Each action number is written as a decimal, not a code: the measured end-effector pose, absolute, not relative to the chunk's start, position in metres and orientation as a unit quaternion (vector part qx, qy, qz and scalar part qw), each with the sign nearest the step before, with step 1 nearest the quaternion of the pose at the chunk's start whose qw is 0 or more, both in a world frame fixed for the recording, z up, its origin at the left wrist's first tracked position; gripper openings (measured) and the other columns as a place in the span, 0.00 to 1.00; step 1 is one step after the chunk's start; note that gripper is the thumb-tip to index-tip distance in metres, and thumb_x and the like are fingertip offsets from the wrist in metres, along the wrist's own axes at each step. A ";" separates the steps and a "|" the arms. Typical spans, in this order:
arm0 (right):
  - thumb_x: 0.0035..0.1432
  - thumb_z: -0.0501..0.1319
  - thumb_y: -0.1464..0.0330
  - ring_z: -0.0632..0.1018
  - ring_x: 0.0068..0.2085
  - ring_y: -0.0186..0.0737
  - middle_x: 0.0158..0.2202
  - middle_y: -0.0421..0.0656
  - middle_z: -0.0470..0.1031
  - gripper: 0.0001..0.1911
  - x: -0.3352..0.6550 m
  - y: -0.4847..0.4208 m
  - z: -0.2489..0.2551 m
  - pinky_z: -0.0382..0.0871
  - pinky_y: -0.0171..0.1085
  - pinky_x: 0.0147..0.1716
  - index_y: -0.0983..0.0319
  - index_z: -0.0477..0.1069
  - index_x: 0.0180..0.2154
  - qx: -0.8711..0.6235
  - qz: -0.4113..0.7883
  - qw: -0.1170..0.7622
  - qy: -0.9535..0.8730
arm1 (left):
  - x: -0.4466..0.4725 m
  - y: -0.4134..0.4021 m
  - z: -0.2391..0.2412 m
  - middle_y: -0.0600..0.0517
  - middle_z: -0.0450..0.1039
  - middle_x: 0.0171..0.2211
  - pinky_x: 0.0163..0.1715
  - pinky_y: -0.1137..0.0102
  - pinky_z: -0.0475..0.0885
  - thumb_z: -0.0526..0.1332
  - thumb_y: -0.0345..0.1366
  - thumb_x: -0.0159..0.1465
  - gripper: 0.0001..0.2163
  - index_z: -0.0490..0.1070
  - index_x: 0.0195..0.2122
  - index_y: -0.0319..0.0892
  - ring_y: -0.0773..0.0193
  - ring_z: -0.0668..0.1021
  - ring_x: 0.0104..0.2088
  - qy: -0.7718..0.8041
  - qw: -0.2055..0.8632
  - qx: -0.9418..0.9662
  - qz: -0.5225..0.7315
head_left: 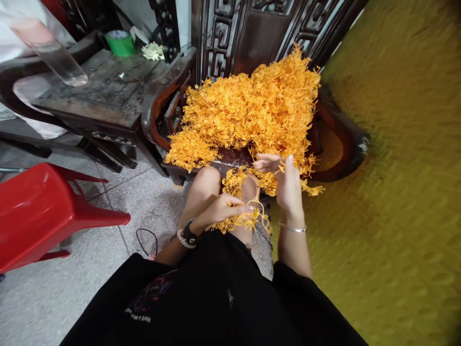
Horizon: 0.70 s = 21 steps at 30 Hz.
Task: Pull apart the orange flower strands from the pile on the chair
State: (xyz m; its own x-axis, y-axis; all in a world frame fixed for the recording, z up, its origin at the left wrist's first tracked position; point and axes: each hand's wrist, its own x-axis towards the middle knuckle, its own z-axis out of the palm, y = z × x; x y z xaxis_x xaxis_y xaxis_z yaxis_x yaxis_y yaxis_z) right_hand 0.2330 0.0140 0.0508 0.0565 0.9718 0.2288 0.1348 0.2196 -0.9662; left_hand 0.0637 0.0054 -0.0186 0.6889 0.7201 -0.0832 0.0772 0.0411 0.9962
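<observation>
My left hand [230, 207] is closed over my lap, thumb and fingers pinching a bundle of orange plastic flower strands [257, 215] whose thin loops hang off to the right. Farther forward, my right hand [286, 185] is raised with its fingers bent leftward. A small orange piece [281, 167] shows between its thumb and fingers. More loose strands [236, 178] lie over my knees, between the two hands. Just beyond them a large heap of the same orange strands [248, 108] covers the seat of a dark carved wooden chair [230, 156].
To the left stands a red plastic stool [39, 211]. A dark wooden side table [104, 96] bears a clear bottle [59, 60], a green tape roll [120, 43] and pale flowers [153, 51]. A yellow textured surface [389, 216] fills the right side. A black cord loop [147, 230] lies on the floor.
</observation>
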 end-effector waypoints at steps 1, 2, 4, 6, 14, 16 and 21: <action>0.66 0.38 0.48 0.78 0.45 0.43 0.39 0.45 0.79 0.33 0.234 0.014 0.047 0.68 0.46 0.50 0.56 0.77 0.43 -0.479 0.388 0.521 -0.590 | 0.060 0.007 -0.017 0.54 0.69 0.20 0.25 0.73 0.62 0.63 0.49 0.58 0.18 0.75 0.25 0.36 0.69 0.68 0.23 0.304 0.668 0.631 0.251; 0.65 0.36 0.46 0.77 0.47 0.44 0.41 0.45 0.79 0.35 0.235 0.013 0.043 0.66 0.48 0.53 0.56 0.76 0.45 -0.460 0.394 0.494 -0.623 | 0.055 0.009 -0.016 0.53 0.70 0.20 0.26 0.73 0.63 0.63 0.48 0.58 0.17 0.76 0.26 0.36 0.68 0.69 0.24 0.302 0.679 0.618 0.256; 0.64 0.37 0.44 0.76 0.49 0.46 0.43 0.45 0.79 0.36 0.233 0.008 0.037 0.62 0.51 0.55 0.55 0.75 0.47 -0.412 0.403 0.418 -0.702 | 0.048 0.011 -0.014 0.51 0.73 0.23 0.29 0.72 0.66 0.64 0.47 0.57 0.16 0.77 0.26 0.37 0.66 0.72 0.27 0.294 0.683 0.609 0.276; 0.62 0.48 0.46 0.75 0.48 0.47 0.43 0.45 0.78 0.28 0.228 0.001 0.034 0.62 0.51 0.54 0.56 0.74 0.48 -0.397 0.384 0.338 -0.763 | 0.042 0.012 -0.012 0.49 0.75 0.27 0.35 0.70 0.69 0.63 0.47 0.58 0.16 0.76 0.25 0.38 0.63 0.75 0.32 0.276 0.677 0.605 0.315; 0.62 0.59 0.60 0.60 0.22 0.31 0.19 0.35 0.59 0.18 0.211 -0.012 0.036 0.55 0.35 0.26 0.61 0.67 0.23 -0.458 0.363 0.253 -0.771 | 0.031 0.007 -0.005 0.55 0.65 0.19 0.27 0.73 0.61 0.59 0.46 0.62 0.18 0.70 0.21 0.38 0.69 0.66 0.24 0.393 0.549 0.613 0.410; 0.60 0.61 0.59 0.57 0.21 0.30 0.17 0.33 0.56 0.20 0.209 -0.013 0.034 0.52 0.34 0.24 0.61 0.64 0.20 -0.439 0.396 0.245 -0.769 | 0.030 0.007 -0.004 0.56 0.60 0.18 0.25 0.73 0.58 0.57 0.47 0.64 0.20 0.66 0.19 0.39 0.71 0.62 0.22 0.393 0.538 0.626 0.406; 0.57 0.63 0.58 0.57 0.21 0.29 0.18 0.34 0.57 0.21 0.195 -0.016 0.020 0.49 0.33 0.21 0.61 0.60 0.20 -0.448 0.485 0.270 -0.701 | 0.035 0.008 -0.007 0.56 0.60 0.18 0.24 0.72 0.57 0.52 0.48 0.66 0.22 0.64 0.20 0.40 0.70 0.62 0.22 0.391 0.538 0.613 0.426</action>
State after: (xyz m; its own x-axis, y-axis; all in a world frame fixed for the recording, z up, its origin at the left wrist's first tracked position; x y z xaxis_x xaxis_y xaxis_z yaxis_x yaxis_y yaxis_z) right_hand 0.1949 -0.0163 0.0201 -0.4527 0.8898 -0.0572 0.3669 0.1275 -0.9215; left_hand 0.0353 0.0078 -0.0070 0.3318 0.9378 0.1017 0.0214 -0.1152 0.9931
